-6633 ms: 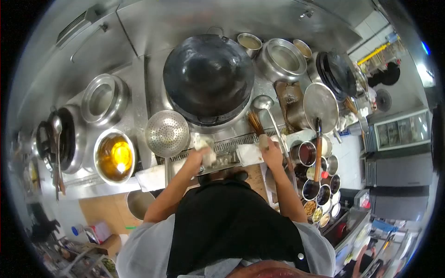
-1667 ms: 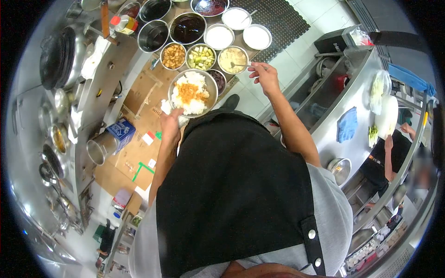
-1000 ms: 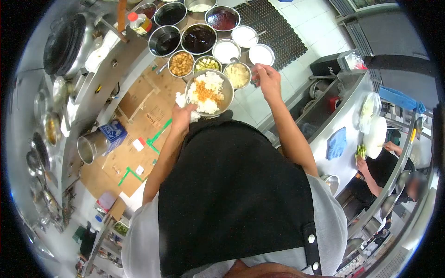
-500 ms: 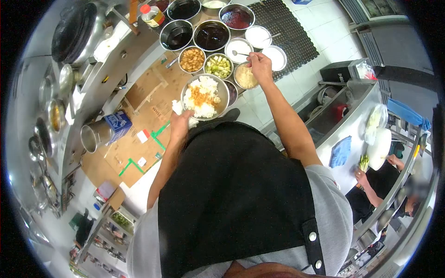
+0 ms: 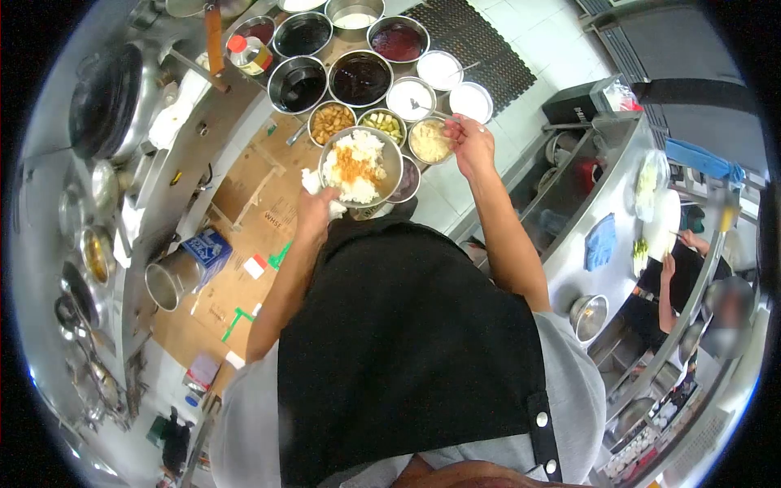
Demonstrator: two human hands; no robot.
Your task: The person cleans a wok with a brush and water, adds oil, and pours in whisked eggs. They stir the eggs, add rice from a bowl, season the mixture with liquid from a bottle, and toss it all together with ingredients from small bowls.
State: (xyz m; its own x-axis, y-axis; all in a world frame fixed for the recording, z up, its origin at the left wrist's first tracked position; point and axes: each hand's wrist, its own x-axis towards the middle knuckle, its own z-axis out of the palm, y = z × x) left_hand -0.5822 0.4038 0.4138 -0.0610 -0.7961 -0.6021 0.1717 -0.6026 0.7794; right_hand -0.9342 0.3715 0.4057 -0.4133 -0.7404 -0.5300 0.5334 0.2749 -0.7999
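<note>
My left hand [image 5: 316, 213] grips the near left rim of a steel bowl [image 5: 395, 172], with a white cloth [image 5: 310, 181] bunched at the grip. Inside lies white rice [image 5: 368, 148] with an orange-brown seasoning [image 5: 356, 169] scattered over it. My right hand [image 5: 472, 146] pinches the handle of a small spoon [image 5: 431, 112]. The spoon's tip is over a round tub of white powder [image 5: 404, 92]. Just below that hand stands a tub of pale yellow minced food [image 5: 429, 141]. Diced green pieces [image 5: 382, 124] and brown cubes [image 5: 331, 124] fill two tubs beyond the bowl.
Dark sauces [image 5: 360, 78], a red sauce [image 5: 398, 39] and a red-capped bottle [image 5: 248, 55] stand farther back. Flattened cardboard [image 5: 244, 220] lies at left beside a steel pot [image 5: 168, 285]. At right, a co-worker's hands [image 5: 690, 241] are over a counter [image 5: 561, 272].
The view has shifted slightly. My right hand has drawn nearer to me and to the right, the spoon still over the white powder. The bowl now overlaps the diced-green tub more.
</note>
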